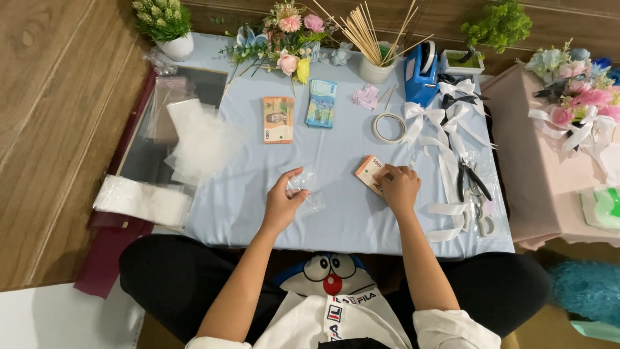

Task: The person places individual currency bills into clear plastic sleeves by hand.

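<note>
Low counter [349, 213] under a pale blue cloth, person seated at its near edge. Landmark: roll of tape [389, 127] lying flat near the counter's middle. Right hand [399, 187], nearer the person than the roll, presses flat on a small stack of orange banknotes [370, 172], fingers together on top, seemingly to pin the notes in place. Left hand [284, 201], well left of the roll, pinches a small clear plastic sleeve [302, 189] between thumb and fingers, lifted slightly off the cloth, mouth side toward the notes. Beyond and left of the roll lie two more bundles, one orange [278, 119], one blue-green [321, 103], squared up side by side. Right of the roll: white ribbon bows [445, 126], then pliers and scissors [475, 194] within the right hand's reach. Blue tape dispenser [421, 74] just behind the roll.
</note>
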